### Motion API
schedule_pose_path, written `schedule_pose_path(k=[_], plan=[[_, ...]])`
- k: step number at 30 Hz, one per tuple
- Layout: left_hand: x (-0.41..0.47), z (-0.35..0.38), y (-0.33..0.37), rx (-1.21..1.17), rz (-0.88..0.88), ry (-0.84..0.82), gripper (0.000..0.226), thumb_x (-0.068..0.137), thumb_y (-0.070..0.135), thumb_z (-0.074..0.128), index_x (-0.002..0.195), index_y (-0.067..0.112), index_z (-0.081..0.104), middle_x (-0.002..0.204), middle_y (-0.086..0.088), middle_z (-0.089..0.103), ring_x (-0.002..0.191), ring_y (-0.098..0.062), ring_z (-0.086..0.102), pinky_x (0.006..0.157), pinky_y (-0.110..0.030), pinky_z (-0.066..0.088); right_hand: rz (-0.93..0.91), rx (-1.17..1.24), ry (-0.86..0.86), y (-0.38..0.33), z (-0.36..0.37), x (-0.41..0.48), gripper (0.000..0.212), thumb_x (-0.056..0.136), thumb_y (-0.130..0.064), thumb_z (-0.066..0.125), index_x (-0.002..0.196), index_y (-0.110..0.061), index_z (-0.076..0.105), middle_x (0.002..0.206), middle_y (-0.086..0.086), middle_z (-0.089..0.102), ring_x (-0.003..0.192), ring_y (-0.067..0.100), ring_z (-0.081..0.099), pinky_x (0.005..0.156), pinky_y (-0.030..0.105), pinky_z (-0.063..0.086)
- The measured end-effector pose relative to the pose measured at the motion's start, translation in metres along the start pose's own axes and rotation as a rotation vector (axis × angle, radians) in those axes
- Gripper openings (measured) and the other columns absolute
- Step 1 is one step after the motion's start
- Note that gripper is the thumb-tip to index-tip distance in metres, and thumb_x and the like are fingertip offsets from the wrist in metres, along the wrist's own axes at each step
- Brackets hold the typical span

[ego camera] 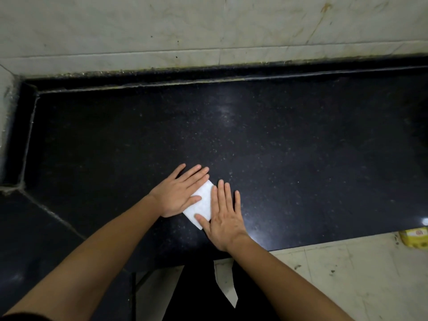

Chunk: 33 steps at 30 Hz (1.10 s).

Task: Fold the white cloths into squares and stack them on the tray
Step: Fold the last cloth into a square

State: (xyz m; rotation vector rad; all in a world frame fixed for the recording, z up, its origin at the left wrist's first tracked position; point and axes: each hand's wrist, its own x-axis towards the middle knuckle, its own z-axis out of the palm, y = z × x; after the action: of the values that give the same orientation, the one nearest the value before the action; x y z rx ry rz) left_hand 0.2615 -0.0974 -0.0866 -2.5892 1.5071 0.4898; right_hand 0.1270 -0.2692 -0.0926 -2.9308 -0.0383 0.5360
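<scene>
A small folded white cloth (202, 205) lies flat on the black stone counter (289, 147), near its front edge. My left hand (179, 193) lies flat on the cloth's left part, fingers straight and spread. My right hand (223, 218) presses flat on the cloth's right side, with its thumb on the cloth's near corner. Only a strip of the cloth shows between the two hands. No tray is in view.
A pale tiled wall (208, 26) rises behind the counter, which turns a corner at the left. A yellow package (414, 237) sits on the light floor (335, 281) at the right, below the counter's front edge. My dark-clothed legs show beneath.
</scene>
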Motion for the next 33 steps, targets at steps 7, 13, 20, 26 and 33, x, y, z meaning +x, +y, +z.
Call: schedule_pose_path(k=[7, 13, 20, 26, 33], plan=[[-0.019, -0.017, 0.016, -0.155, -0.236, -0.028, 0.066, 0.101, 0.051, 0.006, 0.157, 0.017, 0.012, 0.165, 0.003, 0.002, 0.153, -0.019, -0.003, 0.123, -0.046, 0.009, 0.024, -0.011, 0.052, 0.037, -0.026, 0.004, 0.073, 0.101, -0.060, 0.025, 0.151, -0.009, 0.036, 0.163, 0.021, 0.018, 0.152, 0.038, 0.007, 0.119, 0.055, 0.002], [-0.034, -0.022, 0.018, -0.164, -0.415, 0.063, 0.050, 0.091, 0.009, 0.057, 0.140, 0.013, 0.051, 0.138, -0.009, 0.054, 0.131, -0.027, 0.046, 0.113, -0.044, 0.032, -0.027, 0.120, 0.094, 0.035, -0.062, 0.034, 0.050, 0.099, -0.050, 0.043, 0.137, -0.019, 0.053, 0.131, 0.009, 0.048, 0.124, 0.030, 0.043, 0.104, 0.044, 0.033], [-0.023, -0.047, 0.012, -0.313, -0.593, -0.172, 0.038, 0.096, 0.021, 0.050, 0.134, 0.022, 0.051, 0.133, -0.004, 0.049, 0.126, -0.023, 0.041, 0.108, -0.042, 0.033, -0.134, 0.124, -0.149, 0.009, -0.087, 0.066, 0.057, 0.092, -0.048, 0.056, 0.145, -0.028, 0.044, 0.130, 0.007, 0.043, 0.122, 0.027, 0.041, 0.107, 0.041, 0.032], [-0.046, -0.071, 0.009, -0.662, -0.598, -0.056, 0.013, 0.087, 0.021, 0.060, 0.096, 0.030, 0.062, 0.111, 0.003, 0.052, 0.111, -0.019, 0.049, 0.095, -0.036, 0.044, 0.018, 0.616, -0.413, 0.013, -0.103, 0.070, 0.073, 0.076, -0.032, 0.078, 0.141, -0.034, 0.046, 0.137, 0.002, 0.044, 0.130, 0.022, 0.042, 0.112, 0.041, 0.038], [-0.088, -0.143, 0.012, -1.433, -0.704, 0.346, 0.013, 0.070, 0.032, 0.070, 0.075, 0.020, 0.066, 0.076, -0.001, 0.064, 0.074, -0.012, 0.055, 0.071, -0.033, 0.042, -0.001, 1.217, -0.418, 0.015, -0.150, 0.060, 0.031, 0.075, -0.030, 0.070, 0.102, -0.014, 0.074, 0.103, 0.000, 0.076, 0.102, 0.018, 0.069, 0.098, 0.034, 0.049]])
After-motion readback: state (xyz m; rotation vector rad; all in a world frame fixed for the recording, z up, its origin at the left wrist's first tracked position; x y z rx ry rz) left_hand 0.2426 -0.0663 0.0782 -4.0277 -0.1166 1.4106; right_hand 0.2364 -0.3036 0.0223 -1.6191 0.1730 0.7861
